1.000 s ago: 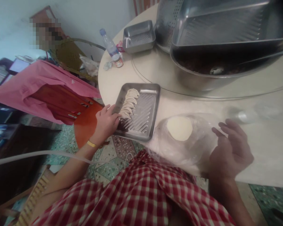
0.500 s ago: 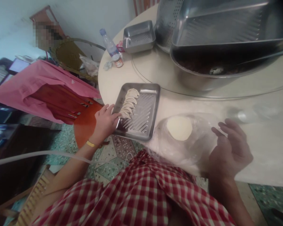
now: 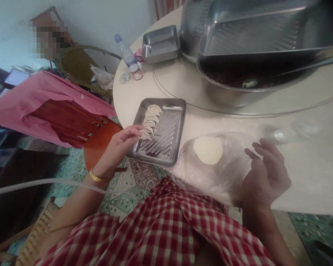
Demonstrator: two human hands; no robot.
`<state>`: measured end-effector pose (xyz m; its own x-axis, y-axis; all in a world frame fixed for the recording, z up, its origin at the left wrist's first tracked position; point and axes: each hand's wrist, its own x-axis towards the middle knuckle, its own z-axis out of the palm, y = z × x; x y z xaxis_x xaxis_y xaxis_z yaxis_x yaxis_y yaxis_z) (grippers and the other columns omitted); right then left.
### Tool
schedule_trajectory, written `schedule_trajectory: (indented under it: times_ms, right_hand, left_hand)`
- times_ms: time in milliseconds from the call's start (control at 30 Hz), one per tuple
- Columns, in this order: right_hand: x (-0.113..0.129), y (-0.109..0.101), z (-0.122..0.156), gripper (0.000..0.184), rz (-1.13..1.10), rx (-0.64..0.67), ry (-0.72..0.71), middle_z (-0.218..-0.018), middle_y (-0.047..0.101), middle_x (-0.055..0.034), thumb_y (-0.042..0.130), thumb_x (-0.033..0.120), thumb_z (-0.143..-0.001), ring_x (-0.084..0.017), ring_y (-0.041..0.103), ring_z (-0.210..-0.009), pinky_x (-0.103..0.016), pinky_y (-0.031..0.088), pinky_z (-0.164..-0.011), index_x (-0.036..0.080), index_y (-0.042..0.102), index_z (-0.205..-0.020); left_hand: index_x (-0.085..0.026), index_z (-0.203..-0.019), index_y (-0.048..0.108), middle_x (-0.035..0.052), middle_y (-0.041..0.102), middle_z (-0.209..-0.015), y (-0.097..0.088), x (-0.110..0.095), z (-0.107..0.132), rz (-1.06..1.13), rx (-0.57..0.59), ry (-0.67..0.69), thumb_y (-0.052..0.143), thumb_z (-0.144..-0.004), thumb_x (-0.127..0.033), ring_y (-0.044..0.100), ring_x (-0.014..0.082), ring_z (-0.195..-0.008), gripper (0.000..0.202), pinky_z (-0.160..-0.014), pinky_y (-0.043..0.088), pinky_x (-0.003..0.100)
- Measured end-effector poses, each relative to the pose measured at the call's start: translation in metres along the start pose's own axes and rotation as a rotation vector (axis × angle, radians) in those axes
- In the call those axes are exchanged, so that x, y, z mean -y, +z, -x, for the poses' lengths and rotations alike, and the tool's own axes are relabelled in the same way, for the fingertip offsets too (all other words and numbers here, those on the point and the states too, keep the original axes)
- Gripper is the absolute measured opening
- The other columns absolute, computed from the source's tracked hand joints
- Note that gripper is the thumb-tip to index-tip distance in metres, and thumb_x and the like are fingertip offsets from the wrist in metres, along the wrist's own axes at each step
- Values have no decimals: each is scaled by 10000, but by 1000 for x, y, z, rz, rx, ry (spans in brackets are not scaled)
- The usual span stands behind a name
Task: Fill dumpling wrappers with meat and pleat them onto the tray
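Observation:
My left hand [image 3: 124,142] reaches over the left rim of a metal tray [image 3: 175,127]. Its thumb and fingers are drawn together on the nearest dumpling [image 3: 145,136], which stays in the tray. Several more dumplings [image 3: 151,118] lie in an overlapping row along the tray's left side. To the right, a round dough wrapper [image 3: 208,150] rests flat on clear plastic [image 3: 229,162]. Just beyond that plastic, my right hand [image 3: 266,173] hovers with its fingers apart and loosely bent, holding nothing.
A large pot [image 3: 224,92] with dark filling stands at the back right, a deep metal pan [image 3: 255,29] leaning over it. Farther left are a small metal pan [image 3: 161,44], a plastic bottle [image 3: 126,53] and a jar [image 3: 137,73]. A clear glass-like object [image 3: 281,135] lies behind my right hand.
My left hand's fingers, spread apart before, have come together at the nearest dumpling. My right hand keeps nearly the same pose. The whole view has shifted slightly.

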<state>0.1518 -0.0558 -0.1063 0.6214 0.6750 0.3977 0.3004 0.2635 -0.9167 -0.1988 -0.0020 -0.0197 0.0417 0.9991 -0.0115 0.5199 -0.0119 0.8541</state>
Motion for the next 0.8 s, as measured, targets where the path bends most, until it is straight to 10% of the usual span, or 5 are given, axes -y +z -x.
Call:
schedule_trajectory:
  times_ms: [233,500,800]
  right_hand:
    - [-5,-2,0,222,-75,121,-77,-1320,609,-48,601,266,-894,-231,607,-1211,-514,555,-993,271,704,-1091]
    - [-8,-3,-2,295,-88,181,-138,-1366,561,-22,542,245,-927,-208,595,-1220,-497,541,-1017,330,654,-1186]
    - [-6,-4,-3,309,148,222,-127,-1360,525,-58,451,296,-939,-233,553,-1286,-520,523,-1016,281,605,-1207]
  left_hand:
    - [-211,-979,676,30,706,-938,69,-46,12,-56,311,370,567,-907,-173,658,138,-879,136,-761,527,248]
    - [-119,-1073,650,58,680,-802,121,-27,46,-703,284,853,510,-956,-156,630,171,-656,186,-563,480,289]
    - [-122,-1239,577,85,661,-859,123,-15,64,-1075,470,773,401,-928,-60,635,215,-768,362,-596,503,318]
